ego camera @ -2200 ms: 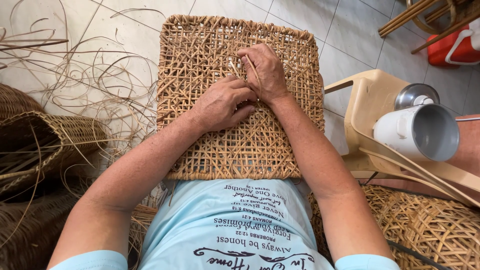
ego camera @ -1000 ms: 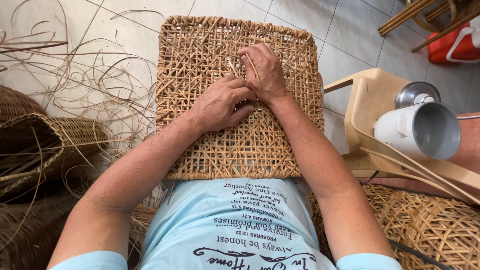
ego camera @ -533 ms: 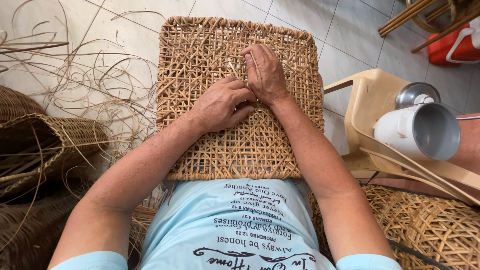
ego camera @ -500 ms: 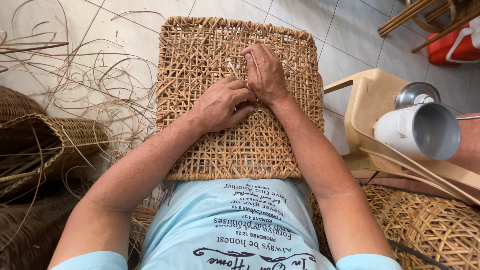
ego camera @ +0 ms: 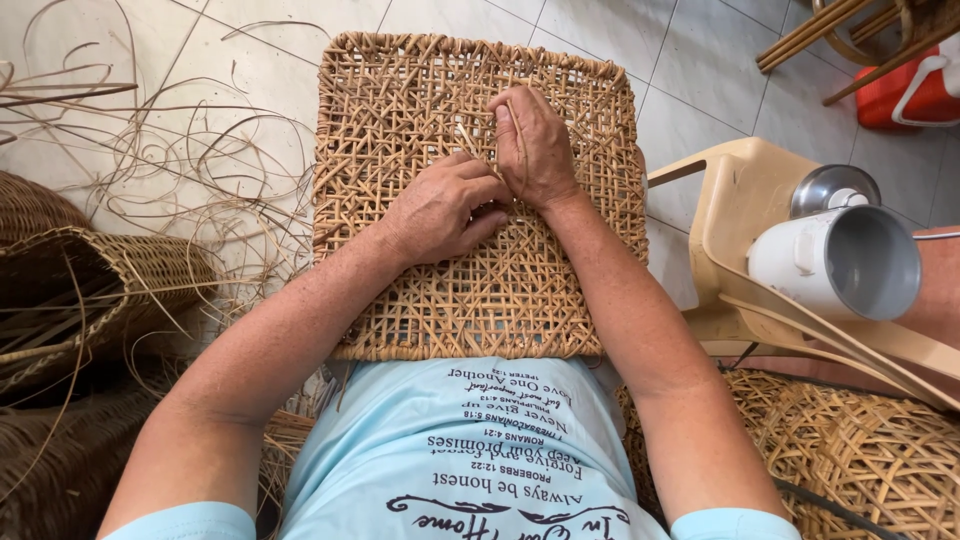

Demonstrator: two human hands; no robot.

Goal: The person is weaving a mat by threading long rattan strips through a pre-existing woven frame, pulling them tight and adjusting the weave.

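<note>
Little is changed since the earlier frames: the right hand [ego camera: 535, 145] is shifted only slightly and the woven cane panel [ego camera: 480, 200] is unmoved on the lap, leaning out over the tiled floor [ego camera: 690, 70]. A thin cane strand [ego camera: 470, 140] is pinched by the right hand's curled fingers near panel centre. The left hand [ego camera: 440, 210] is pressed onto the weave just beside it, fingers bent; whether anything is gripped there cannot be told. For a clean pass, the strand is best kept flat and taut, with the weave pinned close to the entry point. Loose cane strips [ego camera: 180, 170] are scattered at left, baskets [ego camera: 90, 290] beside them. A plastic chair [ego camera: 740, 210] carrying a white mug [ego camera: 840, 265] is crowded against the right elbow.
</note>
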